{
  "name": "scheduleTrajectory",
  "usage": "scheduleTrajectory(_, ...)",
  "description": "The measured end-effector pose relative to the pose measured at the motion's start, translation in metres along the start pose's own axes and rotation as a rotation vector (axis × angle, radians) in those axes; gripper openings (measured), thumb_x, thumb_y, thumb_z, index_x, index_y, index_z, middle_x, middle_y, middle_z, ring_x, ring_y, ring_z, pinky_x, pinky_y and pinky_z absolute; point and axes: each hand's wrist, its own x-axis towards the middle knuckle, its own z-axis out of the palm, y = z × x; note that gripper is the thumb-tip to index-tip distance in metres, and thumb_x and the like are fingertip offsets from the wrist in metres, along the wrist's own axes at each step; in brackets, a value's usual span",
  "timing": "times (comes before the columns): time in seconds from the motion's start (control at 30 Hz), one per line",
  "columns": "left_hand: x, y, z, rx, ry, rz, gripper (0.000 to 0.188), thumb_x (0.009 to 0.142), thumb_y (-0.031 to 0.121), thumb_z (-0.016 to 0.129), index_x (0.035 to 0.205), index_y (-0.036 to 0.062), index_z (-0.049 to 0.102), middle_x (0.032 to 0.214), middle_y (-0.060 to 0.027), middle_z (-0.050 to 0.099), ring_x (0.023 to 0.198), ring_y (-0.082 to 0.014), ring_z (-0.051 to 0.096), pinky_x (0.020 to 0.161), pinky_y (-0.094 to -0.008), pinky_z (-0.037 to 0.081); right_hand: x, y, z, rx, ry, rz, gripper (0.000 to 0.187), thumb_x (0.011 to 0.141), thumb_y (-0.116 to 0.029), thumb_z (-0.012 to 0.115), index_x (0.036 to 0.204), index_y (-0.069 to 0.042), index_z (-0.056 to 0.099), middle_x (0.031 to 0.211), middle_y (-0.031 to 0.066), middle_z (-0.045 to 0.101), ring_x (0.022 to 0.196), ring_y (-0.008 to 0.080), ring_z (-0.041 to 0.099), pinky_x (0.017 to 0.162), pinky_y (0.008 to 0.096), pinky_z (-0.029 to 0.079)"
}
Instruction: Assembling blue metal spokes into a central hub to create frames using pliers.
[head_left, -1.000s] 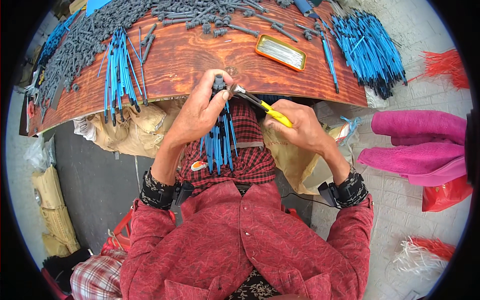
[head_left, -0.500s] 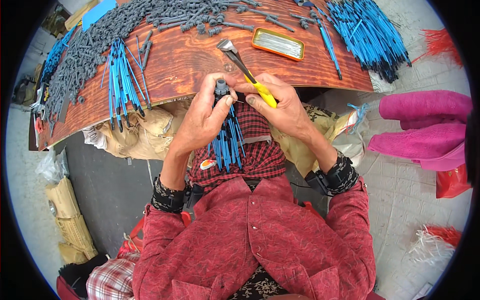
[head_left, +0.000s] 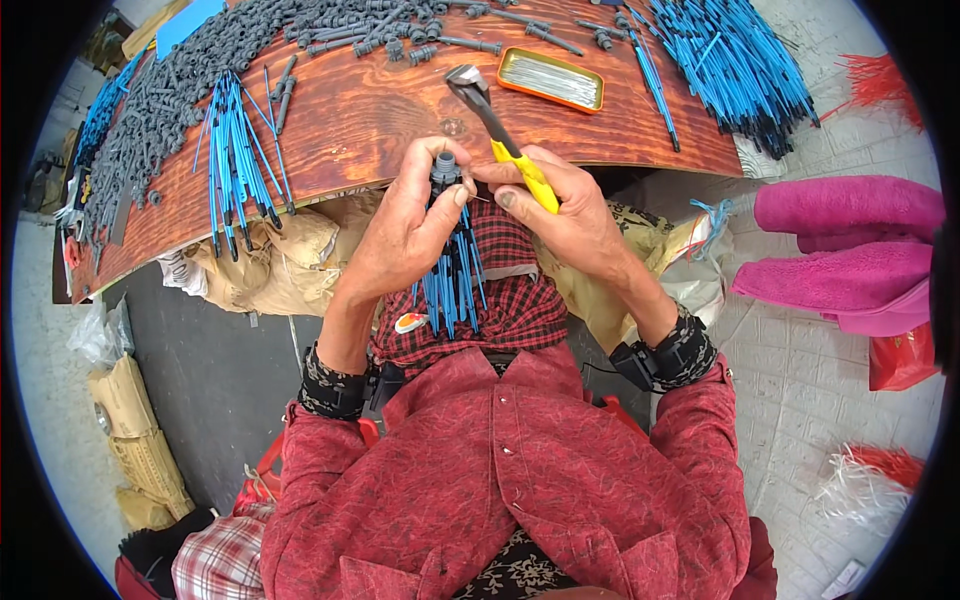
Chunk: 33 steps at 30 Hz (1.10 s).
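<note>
My left hand (head_left: 408,235) is closed around a dark grey threaded plastic fitting (head_left: 446,168), its open end facing up between thumb and forefinger. From beneath that hand a bundle of thin blue tubes (head_left: 450,290) with black parts hangs over my lap. My right hand (head_left: 580,215) grips cutting pliers (head_left: 530,178) by their yellow handle, with the dark metal head pointing up and away over the table edge. Its thumb and forefinger meet beside the fitting at a thin metal pin (head_left: 480,199), partly hidden by the fingers.
On the brown wooden table (head_left: 350,110) stands a shallow yellow-rimmed tin (head_left: 550,101) of thin metal pins. A heap of grey fittings (head_left: 190,90) covers the far left. Blue tube bundles lie left (head_left: 235,150) and far right (head_left: 735,75). Paper sacks (head_left: 285,265) sit beneath the edge.
The pliers' head has swung slightly right and stands a little more upright. Both hands stay together at the fitting with the same holds. The whole view has shifted slightly.
</note>
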Motion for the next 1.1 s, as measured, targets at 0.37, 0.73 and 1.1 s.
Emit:
scheduleTrajectory(0.37,0.0,-0.002,0.0,0.069,0.025,0.005,0.033,0.104,0.013,0.051,0.133,0.0022,0.041,0.105,-0.0047,0.053,0.099,-0.0134,0.05,0.094,-0.0308,0.042,-0.022,-0.028,-0.052,-0.673,-0.21,-0.074,0.042,0.082,-0.001,0.064,0.123,-0.01,0.069,0.113,0.0125,0.065,0.105,0.0325,0.064,0.09,0.0411,0.051)
scheduleTrajectory(0.73,-0.002,0.014,0.003,0.04,0.0,-0.066,0.035,0.102,0.009,0.051,0.136,0.0045,0.046,0.107,-0.0043,0.054,0.099,-0.0126,0.05,0.092,-0.0295,0.042,-0.023,-0.042,-0.06,-1.079,-0.235,-0.194,0.051,0.08,0.0,0.063,0.131,-0.009,0.063,0.133,0.0159,0.056,0.122,0.0365,0.056,0.113,0.0562,0.038)
scheduleTrajectory(1.1,-0.001,0.013,0.003,0.074,0.016,-0.036,0.034,0.101,0.009,0.051,0.135,0.0036,0.048,0.106,-0.0043,0.053,0.096,-0.0125,0.048,0.089,-0.0288,0.042,-0.021,-0.032,-0.06,-1.116,-0.228,-0.203,0.054,0.079,0.002,0.062,0.131,-0.009,0.061,0.131,0.0158,0.055,0.124,0.0357,0.054,0.115,0.0578,0.035)
